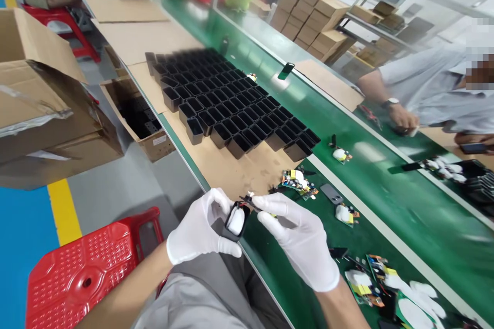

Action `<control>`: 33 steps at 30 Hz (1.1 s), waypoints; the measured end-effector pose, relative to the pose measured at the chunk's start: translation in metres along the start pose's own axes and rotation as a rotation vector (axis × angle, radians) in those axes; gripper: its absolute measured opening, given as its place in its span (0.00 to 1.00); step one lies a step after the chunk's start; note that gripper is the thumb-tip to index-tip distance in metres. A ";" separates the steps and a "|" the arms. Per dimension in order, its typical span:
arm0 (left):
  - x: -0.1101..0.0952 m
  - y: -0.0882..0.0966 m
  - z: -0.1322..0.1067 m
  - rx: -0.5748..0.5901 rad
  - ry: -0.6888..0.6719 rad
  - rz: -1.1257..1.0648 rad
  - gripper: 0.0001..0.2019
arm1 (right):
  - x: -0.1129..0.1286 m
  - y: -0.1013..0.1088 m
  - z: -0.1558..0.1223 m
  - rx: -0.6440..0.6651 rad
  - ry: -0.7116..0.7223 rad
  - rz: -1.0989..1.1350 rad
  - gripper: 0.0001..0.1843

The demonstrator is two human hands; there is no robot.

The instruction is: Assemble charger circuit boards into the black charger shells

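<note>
My left hand, in a white glove, is wrapped round a small black plastic case. Inside the case sits a white padded part, with thin red and dark wires at its top. My right hand, also gloved, pinches a small dark piece on those wires between thumb and fingers, just beside the case opening. The piece's exact kind is too small to make out. Beyond my hands, many black cases stand in rows, open side up, on brown cardboard.
Circuit boards with white pads lie on the green bench, several more at lower right. A red stool and cardboard boxes stand on the left. Across the belt sits a co-worker in a light shirt.
</note>
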State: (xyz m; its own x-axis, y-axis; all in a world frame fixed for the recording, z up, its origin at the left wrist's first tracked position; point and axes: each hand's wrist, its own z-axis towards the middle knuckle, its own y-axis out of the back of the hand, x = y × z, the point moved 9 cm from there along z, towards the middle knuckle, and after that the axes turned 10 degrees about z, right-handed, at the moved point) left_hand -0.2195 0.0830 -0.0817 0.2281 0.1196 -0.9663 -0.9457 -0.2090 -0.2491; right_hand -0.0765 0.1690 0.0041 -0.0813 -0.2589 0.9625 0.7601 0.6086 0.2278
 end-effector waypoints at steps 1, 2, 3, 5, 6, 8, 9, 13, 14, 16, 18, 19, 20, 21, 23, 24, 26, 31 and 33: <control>-0.001 0.002 0.001 -0.009 -0.002 0.003 0.35 | -0.001 -0.003 -0.001 -0.030 0.022 0.015 0.09; -0.002 0.004 0.002 -0.021 -0.004 0.019 0.35 | -0.001 -0.006 -0.002 -0.061 0.040 0.020 0.09; -0.003 0.005 0.004 -0.039 -0.005 0.055 0.33 | -0.002 -0.010 -0.002 -0.088 0.051 0.019 0.10; -0.005 0.010 0.005 -0.107 -0.020 0.196 0.30 | -0.002 -0.014 -0.005 -0.140 0.074 -0.005 0.11; -0.007 0.012 0.006 -0.157 -0.036 0.287 0.29 | -0.002 -0.017 -0.006 -0.167 0.085 -0.035 0.12; -0.012 0.016 0.006 -0.278 -0.094 0.463 0.25 | -0.001 -0.022 -0.008 -0.223 0.108 -0.136 0.12; -0.014 0.016 0.006 -0.339 -0.133 0.535 0.23 | 0.000 -0.024 -0.010 -0.255 0.116 -0.201 0.12; -0.015 0.014 0.006 -0.545 -0.246 0.752 0.17 | 0.002 -0.035 -0.015 -0.387 0.169 -0.446 0.11; -0.014 0.013 0.006 -0.586 -0.269 0.800 0.16 | 0.003 -0.038 -0.016 -0.407 0.186 -0.485 0.11; -0.012 0.010 0.006 -0.646 -0.319 0.888 0.15 | 0.003 -0.044 -0.015 -0.428 0.213 -0.525 0.10; -0.009 0.007 0.005 -0.676 -0.358 0.945 0.15 | 0.002 -0.047 -0.014 -0.437 0.227 -0.550 0.09; -0.006 0.007 0.005 -0.682 -0.367 0.959 0.15 | 0.002 -0.048 -0.013 -0.439 0.234 -0.565 0.09; -0.004 0.007 0.005 -0.685 -0.371 0.961 0.15 | 0.002 -0.050 -0.012 -0.438 0.244 -0.585 0.09; -0.001 0.008 0.004 -0.686 -0.370 0.958 0.14 | 0.002 -0.052 -0.011 -0.434 0.257 -0.607 0.09; 0.002 0.010 0.003 -0.686 -0.358 0.957 0.12 | 0.003 -0.057 -0.010 -0.413 0.291 -0.654 0.11; 0.003 0.011 0.003 -0.681 -0.351 0.955 0.11 | 0.004 -0.059 -0.010 -0.402 0.310 -0.677 0.11; 0.003 0.014 0.002 -0.665 -0.342 0.940 0.10 | 0.005 -0.064 -0.009 -0.383 0.349 -0.729 0.12; -0.002 0.022 0.001 -0.616 -0.298 0.831 0.12 | 0.005 -0.074 -0.011 -0.343 0.459 -0.864 0.13; -0.005 0.024 0.004 -0.587 -0.254 0.810 0.20 | 0.005 -0.075 -0.011 -0.324 0.496 -0.890 0.14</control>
State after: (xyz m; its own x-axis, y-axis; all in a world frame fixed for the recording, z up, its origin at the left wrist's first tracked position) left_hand -0.2445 0.0807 -0.0825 -0.5470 -0.0804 -0.8332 -0.5163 -0.7511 0.4114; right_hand -0.1265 0.1141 -0.0095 -0.4752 -0.8324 0.2849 0.6975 -0.1590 0.6987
